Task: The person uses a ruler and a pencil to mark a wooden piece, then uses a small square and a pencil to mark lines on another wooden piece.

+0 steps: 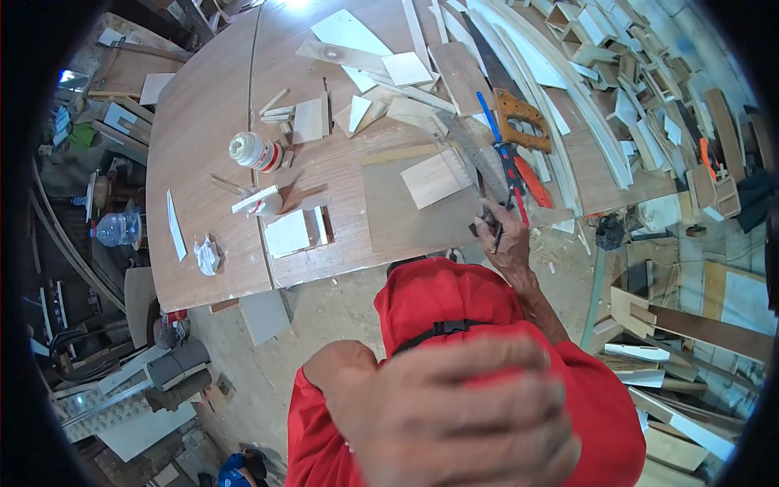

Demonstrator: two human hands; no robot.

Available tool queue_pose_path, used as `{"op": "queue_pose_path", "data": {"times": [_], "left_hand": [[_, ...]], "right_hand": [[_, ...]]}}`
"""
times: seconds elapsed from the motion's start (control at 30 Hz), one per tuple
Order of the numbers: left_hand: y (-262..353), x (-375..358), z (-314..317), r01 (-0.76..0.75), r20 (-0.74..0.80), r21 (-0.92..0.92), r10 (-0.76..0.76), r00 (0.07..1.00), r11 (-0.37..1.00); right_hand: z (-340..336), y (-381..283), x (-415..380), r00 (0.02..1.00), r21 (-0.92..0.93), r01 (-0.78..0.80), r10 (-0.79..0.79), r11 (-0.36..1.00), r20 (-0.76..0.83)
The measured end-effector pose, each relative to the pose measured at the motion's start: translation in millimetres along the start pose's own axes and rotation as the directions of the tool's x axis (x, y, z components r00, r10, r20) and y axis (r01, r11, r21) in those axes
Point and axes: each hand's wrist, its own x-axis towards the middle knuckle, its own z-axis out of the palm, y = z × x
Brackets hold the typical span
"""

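The right hand point(510, 235) had its fingers bent round a dark tool point(488, 217) at the table point(203, 105) edge; a firm grip suited that crowded corner. The board point(430, 180) lay at ten o'clock, the saw point(522, 122) at twelve. At six, the left hand point(462, 414) blurred, its grip impossible to tell.

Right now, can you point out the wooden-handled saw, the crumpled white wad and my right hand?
Wooden-handled saw point(509, 106): head view, on the brown handle.
Crumpled white wad point(208, 256): head view, on its middle.
Right hand point(512, 239): head view, on the middle of the hand.
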Motion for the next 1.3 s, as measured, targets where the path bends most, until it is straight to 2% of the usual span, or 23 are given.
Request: {"op": "queue_pose_path", "data": {"times": [0.07,0.1,0.13,0.17,0.2,0.27,0.33,0.37,0.43,0.53,0.57,0.6,0.67,0.7,0.83,0.9,0.93,1.0,1.03,1.1,1.13,1.2,1.3], "left_hand": [[-46,-35,-19,-0.112,0.338,0.353,-0.015,0.941,0.929],[-53,-18,-28,0.438,0.161,0.266,-0.488,0.858,0.859],[-97,-38,-31,0.487,-0.017,0.438,-0.534,0.845,0.756],[-139,-59,-44,0.703,-0.195,0.432,-0.702,0.684,0.565],[-185,-92,-63,0.763,-0.281,0.446,-0.736,0.616,0.469],[-247,-141,-97,0.842,-0.533,0.535,-0.744,0.402,0.072],[-290,-182,-129,0.822,-0.651,0.563,-0.659,0.375,-0.089],[-307,-194,-143,0.822,-0.649,0.564,-0.659,0.380,-0.081],[-333,-218,-162,0.715,-0.716,0.621,-0.602,0.353,-0.319],[-358,-244,-183,0.643,-0.742,0.651,-0.514,0.430,-0.403],[-378,-264,-200,0.465,-0.587,0.802,-0.638,0.498,-0.375],[-393,-285,-217,0.462,-0.573,0.810,-0.654,0.494,-0.361],[-417,-319,-234,0.521,-0.503,0.828,-0.688,0.524,-0.209],[-407,-297,-227,0.394,-0.508,0.848,-0.755,0.415,-0.354],[-407,-289,-233,0.378,-0.415,0.887,-0.817,0.400,-0.266],[-403,-282,-227,0.522,-0.553,0.784,-0.761,0.339,-0.337],[-407,-285,-228,0.522,-0.557,0.782,-0.758,0.339,-0.341],[-423,-295,-224,0.778,-0.823,0.450,-0.543,0.170,-0.439],[-430,-301,-228,0.779,-0.823,0.450,-0.541,0.171,-0.437],[-440,-310,-239,0.895,-0.763,0.327,-0.643,0.060,-0.304],[-433,-299,-239,0.895,-0.763,0.326,-0.644,0.059,-0.304],[-422,-277,-246,0.882,-0.721,0.222,-0.679,-0.139,-0.416],[-410,-256,-237,0.886,-0.736,0.193,-0.660,-0.154,-0.422]], "right_hand": [[-2,1,-1,0.994,0.012,-0.072,0.073,0.997,-0.078],[-6,0,-1,0.994,0.012,-0.071,0.072,0.997,-0.080],[-11,-2,-1,0.994,-0.011,-0.084,0.083,0.996,-0.075],[-15,-4,0,0.993,-0.032,-0.094,0.091,0.995,-0.073],[-18,-4,2,0.993,-0.051,-0.100,0.096,0.994,-0.069],[-15,3,1,0.991,-0.019,-0.056,0.053,0.998,-0.120],[-18,0,-2,0.985,0.014,-0.072,0.074,0.997,-0.154],[-20,-1,-2,0.988,-0.022,-0.090,0.086,0.996,-0.131],[-19,3,-4,0.985,-0.017,-0.094,0.091,0.995,-0.145],[-20,0,0,0.981,-0.011,-0.129,0.126,0.992,-0.149],[-20,1,0,0.977,0.006,-0.151,0.150,0.989,-0.150],[-22,2,-5,0.971,0.018,-0.183,0.183,0.983,-0.151],[-26,-4,-7,0.962,0.038,-0.219,0.222,0.975,-0.160],[-27,-5,-6,0.958,0.072,-0.225,0.234,0.972,-0.165],[-25,-2,-6,0.956,0.069,-0.231,0.240,0.970,-0.169],[-24,-4,-4,0.955,0.070,-0.237,0.245,0.969,-0.164],[-23,-4,-4,0.956,0.072,-0.234,0.243,0.970,-0.162],[-21,-4,-4,0.956,0.061,-0.240,0.247,0.969,-0.158],[-21,-4,-3,0.957,0.060,-0.237,0.244,0.970,-0.159],[-21,-4,-3,0.958,0.039,-0.243,0.247,0.969,-0.144],[-21,-6,-2,0.958,0.038,-0.244,0.247,0.969,-0.144],[-22,-12,0,0.963,0.013,-0.221,0.220,0.975,-0.158],[-24,-15,0,0.954,0.008,-0.272,0.270,0.962,-0.127]]}}
